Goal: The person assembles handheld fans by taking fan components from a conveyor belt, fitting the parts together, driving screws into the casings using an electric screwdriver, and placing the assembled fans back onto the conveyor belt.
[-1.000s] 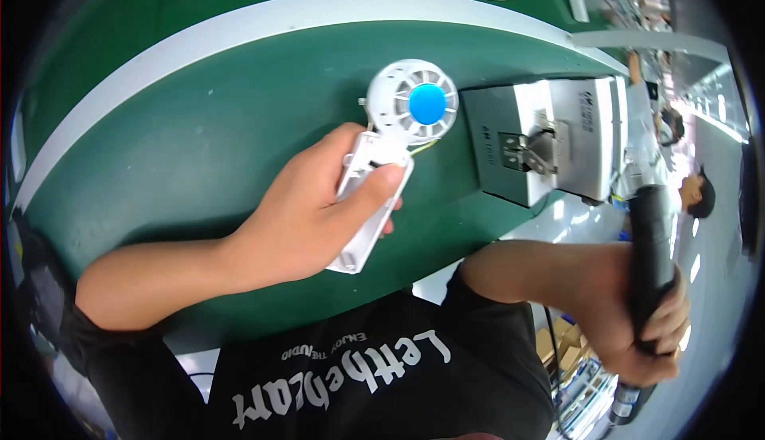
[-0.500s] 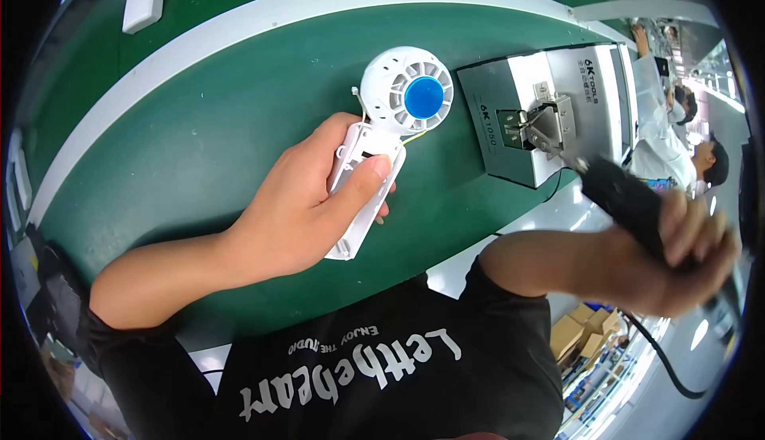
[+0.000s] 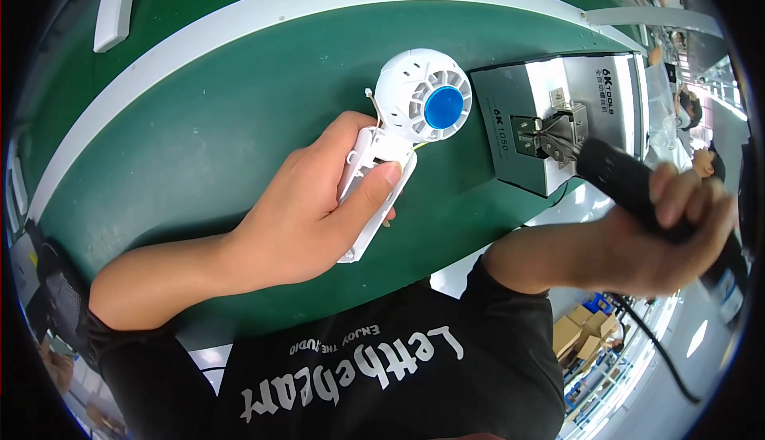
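My left hand [image 3: 319, 197] is closed round the white handle of a small handheld fan [image 3: 392, 81], thumb pressed on the handle's hollow side. The fan's round white head points away from me and carries a blue disc in its slotted grille; a thin wire with a small plug stands out beside its neck. My right hand [image 3: 685, 229] grips a black electric screwdriver [image 3: 625, 185], slightly blurred. Its tip end is at the metal pick-up mechanism of a silver and grey screw feeder [image 3: 510, 97]; I cannot tell whether a screw is on it.
A white curved strip [image 3: 279, 17] edges the green worktable [image 3: 207, 121] on its far side. White parts [image 3: 117, 9] lie beyond it. The screwdriver's black cable [image 3: 657, 348] hangs at the lower right. Cardboard boxes [image 3: 570, 332] stand below. Other people sit at the far right.
The screwdriver in my right hand has moved up to the feeder's mechanism. The fan, still in my left hand, appears slightly further right, as does the feeder.
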`<state>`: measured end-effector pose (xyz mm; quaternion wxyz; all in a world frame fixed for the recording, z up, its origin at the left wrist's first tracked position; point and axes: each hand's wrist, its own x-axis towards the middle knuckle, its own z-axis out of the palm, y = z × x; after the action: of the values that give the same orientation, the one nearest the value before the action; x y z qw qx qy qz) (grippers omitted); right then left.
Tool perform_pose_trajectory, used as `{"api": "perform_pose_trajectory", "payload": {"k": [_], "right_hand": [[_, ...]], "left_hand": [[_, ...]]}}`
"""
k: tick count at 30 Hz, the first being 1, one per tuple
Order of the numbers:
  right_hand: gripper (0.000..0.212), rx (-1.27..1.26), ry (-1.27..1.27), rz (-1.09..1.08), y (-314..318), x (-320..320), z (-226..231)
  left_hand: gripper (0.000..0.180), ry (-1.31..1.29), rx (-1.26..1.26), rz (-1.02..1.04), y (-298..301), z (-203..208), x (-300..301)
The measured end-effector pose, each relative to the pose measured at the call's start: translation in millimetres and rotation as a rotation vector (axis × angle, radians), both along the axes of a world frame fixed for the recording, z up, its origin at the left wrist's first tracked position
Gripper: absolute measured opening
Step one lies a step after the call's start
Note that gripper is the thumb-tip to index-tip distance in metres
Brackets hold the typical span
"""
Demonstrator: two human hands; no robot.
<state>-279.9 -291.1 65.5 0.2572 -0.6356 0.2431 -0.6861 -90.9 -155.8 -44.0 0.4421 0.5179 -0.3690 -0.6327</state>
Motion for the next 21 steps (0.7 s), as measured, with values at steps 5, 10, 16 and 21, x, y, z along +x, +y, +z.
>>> {"api": "perform_pose_trajectory", "payload": {"k": [5,10,16,21], "right_hand": [[0.032,0.199,-0.033,0.435,-6.0,4.6,6.7],[0.021,0.209,-0.450,0.989,33.7,29.1,-1.7],[0.021,0.146,-0.316,0.898,60.7,62.6,-23.4],[0.021,0.089,-0.200,0.820,64.4,67.8,-29.3]], "left_hand": [[0.028,-0.016,-0.017,0.062,0.8,-1.4,1.3],[0.026,-0.075,-0.096,0.115,3.5,-3.3,4.2],[0.023,-0.027,-0.141,0.122,5.1,0.1,9.1],[0.022,-0.024,-0.096,0.087,5.5,0.0,9.1]]}}
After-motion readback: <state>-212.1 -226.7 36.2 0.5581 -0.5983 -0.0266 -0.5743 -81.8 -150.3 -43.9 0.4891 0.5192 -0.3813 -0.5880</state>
